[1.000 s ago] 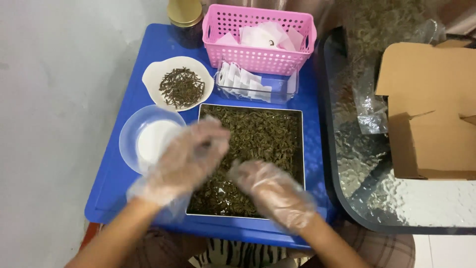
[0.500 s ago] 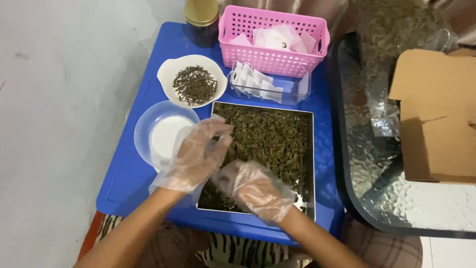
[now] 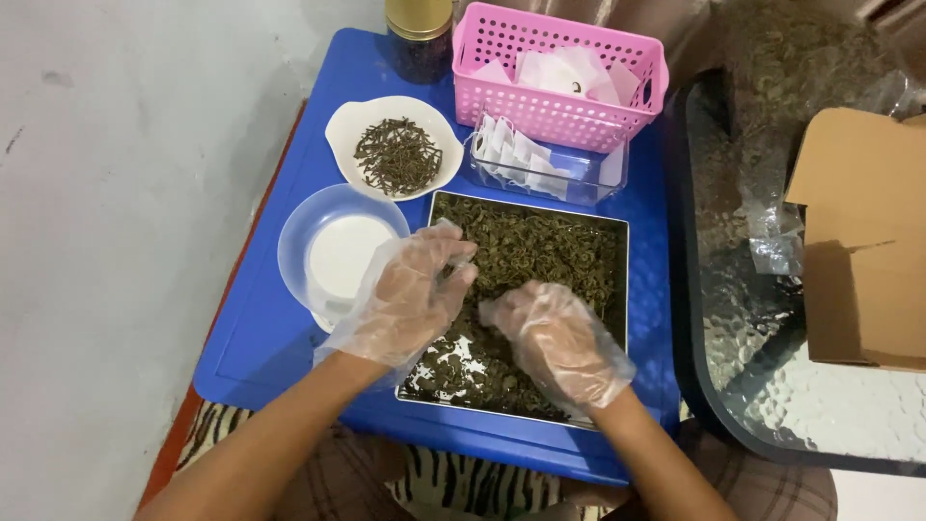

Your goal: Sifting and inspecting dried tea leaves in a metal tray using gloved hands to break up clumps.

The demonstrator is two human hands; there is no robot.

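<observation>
- A plain grey floor (image 3: 116,193) fills the left side, beside a blue table (image 3: 260,328).
- An empty clear bowl (image 3: 338,253) sits near the table's left edge, with a white bowl (image 3: 395,145) of dark dried twigs just behind it.
- The left hand (image 3: 410,299), in a loose clear plastic glove, rests over the left part of a square metal tray (image 3: 617,280); its fingers are curled and pinched over the dried leaves (image 3: 540,251), though whether it actually grips any I cannot tell.
- The tray lies in the middle of the table, spread with dark green dried leaves, thinner near the front where bare metal shows.
- The right hand (image 3: 559,342), gloved the same way, lies palm down on the leaves just beside the left hand, fingers bent and loose, holding nothing I can make out.
- Behind the tray stand a gold-lidded jar (image 3: 418,34), a clear box (image 3: 545,164) of small white sachets and a pink basket (image 3: 559,87) with more.
- To the right is a glass table (image 3: 772,386) bearing an open cardboard box (image 3: 858,241) and a crumpled plastic bag (image 3: 776,232).
</observation>
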